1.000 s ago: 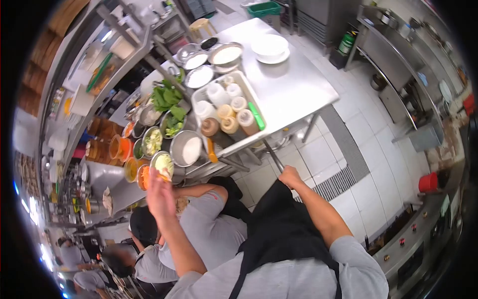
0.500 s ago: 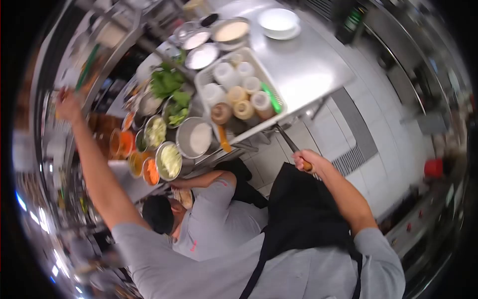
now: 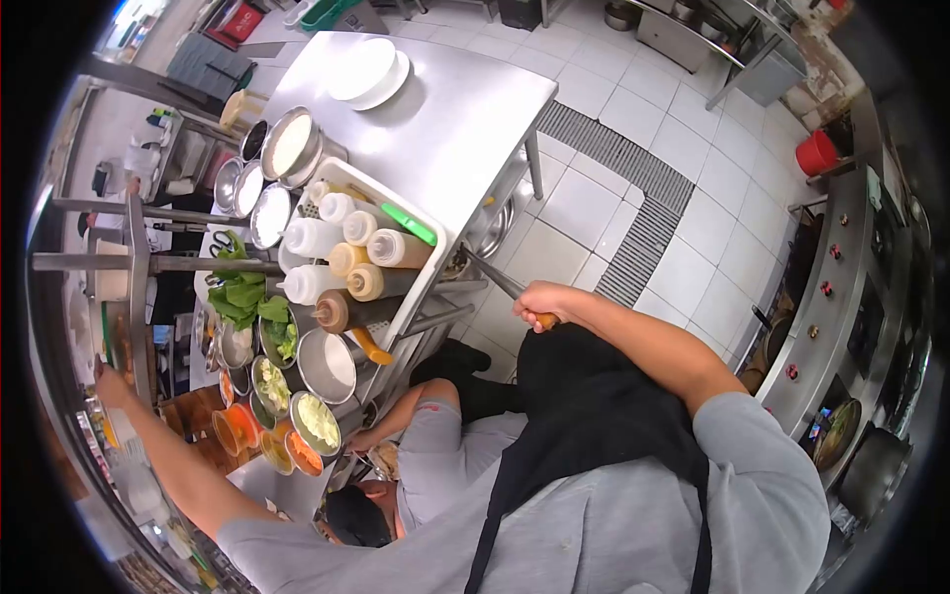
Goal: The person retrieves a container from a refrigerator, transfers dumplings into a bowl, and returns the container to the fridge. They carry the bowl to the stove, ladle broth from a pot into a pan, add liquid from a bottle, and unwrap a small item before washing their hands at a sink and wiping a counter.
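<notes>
In my right hand (image 3: 539, 301) is a long metal utensil (image 3: 492, 274) with a wooden handle end. Its far end is hidden at the table edge, so its kind does not show. My left arm stretches far left, where my left hand (image 3: 115, 384) is at the metal shelf rail (image 3: 139, 297); its fingers are too small and dim to make out. Between my arms stands a white basket (image 3: 440, 259) of squeeze bottles (image 3: 312, 238), with a green-handled tool (image 3: 409, 225) on top. Nearer are bowls of shredded cabbage (image 3: 318, 421) and carrot (image 3: 303, 453).
A co-worker in a grey shirt (image 3: 430, 465) and dark cap bends beside the table, close to my left. White plates (image 3: 371, 74) are stacked on the steel table (image 3: 465, 99). A stove (image 3: 841, 247) runs along the right. A drain grate (image 3: 643, 238) crosses the tiled floor.
My view has turned, so the table appears farther left and more floor and stove show at right. My right hand still grips the utensil; my left arm stays stretched to the shelf.
</notes>
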`<state>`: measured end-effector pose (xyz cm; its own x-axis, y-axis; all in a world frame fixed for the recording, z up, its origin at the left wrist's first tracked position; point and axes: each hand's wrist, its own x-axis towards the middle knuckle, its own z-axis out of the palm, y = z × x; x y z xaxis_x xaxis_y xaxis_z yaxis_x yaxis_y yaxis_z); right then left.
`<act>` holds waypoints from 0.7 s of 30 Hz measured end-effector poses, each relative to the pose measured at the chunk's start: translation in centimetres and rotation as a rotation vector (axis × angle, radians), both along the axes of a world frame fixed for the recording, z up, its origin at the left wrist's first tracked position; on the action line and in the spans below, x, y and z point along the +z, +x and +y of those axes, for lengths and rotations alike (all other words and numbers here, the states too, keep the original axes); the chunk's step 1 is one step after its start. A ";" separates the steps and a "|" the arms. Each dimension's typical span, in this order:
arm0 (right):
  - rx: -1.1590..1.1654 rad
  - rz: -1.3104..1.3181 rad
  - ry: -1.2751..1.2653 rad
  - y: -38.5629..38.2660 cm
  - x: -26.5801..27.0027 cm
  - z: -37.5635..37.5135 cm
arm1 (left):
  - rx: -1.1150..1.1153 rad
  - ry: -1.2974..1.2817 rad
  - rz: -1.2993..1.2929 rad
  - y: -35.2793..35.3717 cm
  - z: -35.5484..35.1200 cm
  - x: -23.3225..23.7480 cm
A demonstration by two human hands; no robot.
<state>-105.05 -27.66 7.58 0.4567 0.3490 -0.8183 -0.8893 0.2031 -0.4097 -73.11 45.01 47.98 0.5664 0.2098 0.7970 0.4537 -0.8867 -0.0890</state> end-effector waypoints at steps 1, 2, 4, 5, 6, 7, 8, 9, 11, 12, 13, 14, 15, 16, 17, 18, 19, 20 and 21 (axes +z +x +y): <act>-0.005 0.003 0.001 0.0 0.0 0.0 | -0.004 -0.033 -0.008 -0.6 -1.1 0.1; -0.020 0.018 0.023 0.0 0.0 0.0 | -0.006 -0.064 -0.015 -0.9 -1.8 0.2; -0.034 0.037 0.048 -0.1 0.1 0.2 | -0.012 -0.113 0.007 -0.4 -1.2 0.2; -0.057 0.054 0.076 -0.2 0.3 0.2 | -0.027 -0.078 0.019 -0.2 -1.2 0.1; -0.081 0.069 0.104 -0.2 0.4 0.1 | -0.043 -0.043 0.029 -0.1 -1.2 0.0; -0.084 0.068 0.105 -0.1 0.5 0.1 | -0.046 -0.042 0.028 0.1 -1.3 0.0; -0.112 0.091 0.153 -0.2 0.5 0.0 | -0.026 0.003 0.052 0.4 -1.3 -0.2; -0.141 0.116 0.201 -0.3 0.5 0.0 | -0.008 0.048 0.078 1.1 -0.6 -0.4; -0.175 0.140 0.271 -0.5 0.3 -0.2 | -0.010 0.105 0.113 2.7 2.5 -0.4; -0.200 0.162 0.340 -0.8 0.3 -0.3 | -0.002 0.160 0.145 3.1 2.5 -0.5; -0.208 0.165 0.337 -1.0 0.3 -0.4 | -0.010 0.158 0.150 3.3 2.6 -0.8; -0.216 0.177 0.396 -1.2 0.4 -0.7 | -0.041 0.072 0.104 2.2 0.9 -0.9; -0.222 0.187 0.455 -1.4 0.6 -0.9 | -0.069 -0.014 0.058 1.1 -0.8 -0.8; -0.226 0.187 0.453 -1.7 0.9 -1.2 | -0.074 -0.016 0.059 0.2 -2.4 -1.0; -0.223 0.193 0.468 -2.1 1.3 -1.6 | -0.126 -0.030 -0.041 -0.7 -3.8 -1.0; -0.220 0.200 0.485 -2.6 1.7 -2.0 | -0.178 -0.043 -0.140 -1.1 -4.5 -1.0; -0.223 0.200 0.487 -3.2 2.1 -2.5 | -0.182 -0.043 -0.139 -1.6 -5.1 -0.9; -0.222 0.198 0.478 -4.0 2.4 -3.0 | -0.212 -0.033 -0.160 -2.1 -5.3 -0.7; -0.222 0.196 0.469 -4.7 2.7 -3.6 | -0.242 -0.025 -0.181 -2.5 -5.6 -0.5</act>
